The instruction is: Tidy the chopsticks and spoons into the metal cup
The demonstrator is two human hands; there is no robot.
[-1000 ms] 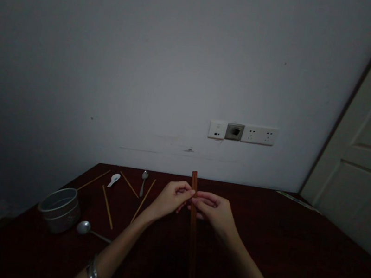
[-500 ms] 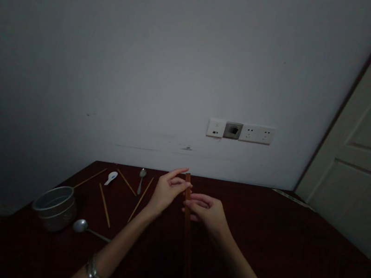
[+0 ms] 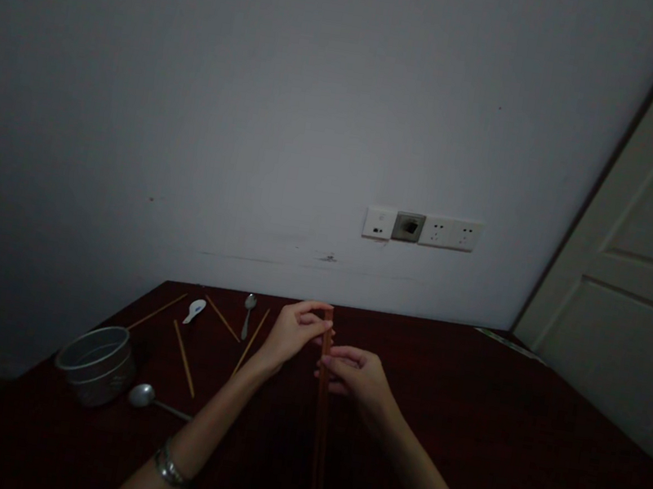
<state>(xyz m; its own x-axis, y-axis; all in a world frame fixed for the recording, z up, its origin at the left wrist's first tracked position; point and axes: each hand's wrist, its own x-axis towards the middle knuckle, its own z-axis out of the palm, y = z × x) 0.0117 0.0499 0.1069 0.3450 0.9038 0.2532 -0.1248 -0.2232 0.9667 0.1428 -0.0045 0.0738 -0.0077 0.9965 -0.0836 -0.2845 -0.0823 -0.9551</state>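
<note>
Before me, a pair of reddish-brown chopsticks [image 3: 320,433] is held lengthwise, side by side, pointing down toward me. My left hand [image 3: 293,336] pinches them near the far end, its index finger resting at their tips. Just below it, my right hand [image 3: 360,375] grips the same chopsticks between thumb and fingers. To the left of my hands, several lighter chopsticks [image 3: 184,358] lie scattered on the dark red table [image 3: 443,445]. Among them are a small metal spoon [image 3: 250,303] and a white soup spoon [image 3: 195,310].
At the table's left stands a grey round container [image 3: 98,374], with a larger metal spoon [image 3: 145,396] beside it, its handle partly behind my left forearm. White sockets [image 3: 449,232] sit on the wall behind. A pale door [image 3: 645,303] is at the right.
The lower ends of the chopsticks have swung slightly left. My left index finger has come down onto their far end. The right hand keeps its grip and has shifted slightly left.
</note>
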